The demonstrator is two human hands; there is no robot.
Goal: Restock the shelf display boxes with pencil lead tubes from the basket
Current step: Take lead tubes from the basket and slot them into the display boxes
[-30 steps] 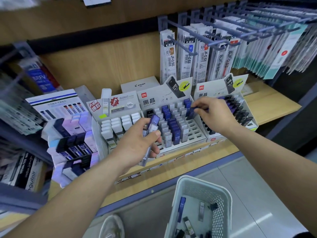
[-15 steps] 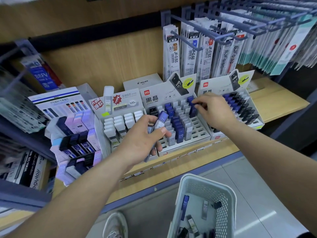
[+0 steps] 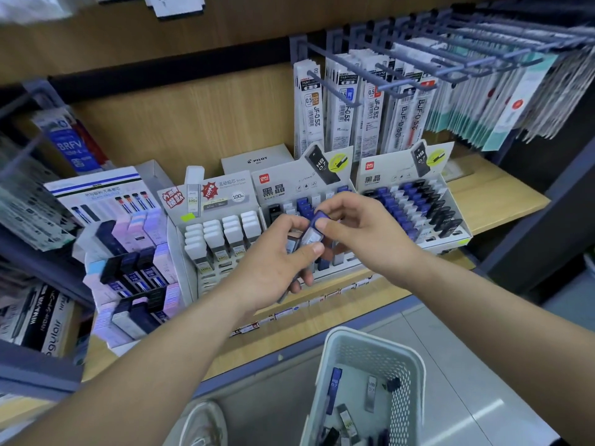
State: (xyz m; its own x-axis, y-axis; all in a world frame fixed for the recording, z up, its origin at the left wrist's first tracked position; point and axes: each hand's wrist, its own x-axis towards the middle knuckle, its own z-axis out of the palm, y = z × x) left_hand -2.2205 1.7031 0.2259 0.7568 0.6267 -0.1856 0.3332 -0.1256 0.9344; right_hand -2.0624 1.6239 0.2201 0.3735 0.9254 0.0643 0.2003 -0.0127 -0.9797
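Middle display box (image 3: 289, 188): white card w/ black characters, slots part-filled w/ blue- & white-capped tubes. It sits on a wooden shelf (image 3: 489, 201); grey tile floor (image 3: 483, 365) lies below. Pale perforated basket (image 3: 322, 397) is below & in front of the box, a few loose tubes inside. Both hands meet just in front of the box. Left hand (image 3: 270, 265) grips a small bunch of tubes (image 3: 291, 244). Right hand (image 3: 363, 233) pinches the blue cap of one lead tube (image 3: 310, 235), clear body. Its long axis is tilted, cap end up toward the box's back card.

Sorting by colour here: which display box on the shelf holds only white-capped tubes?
The box with the red starburst header. The middle box and right box beside it mix blue, white and black caps.
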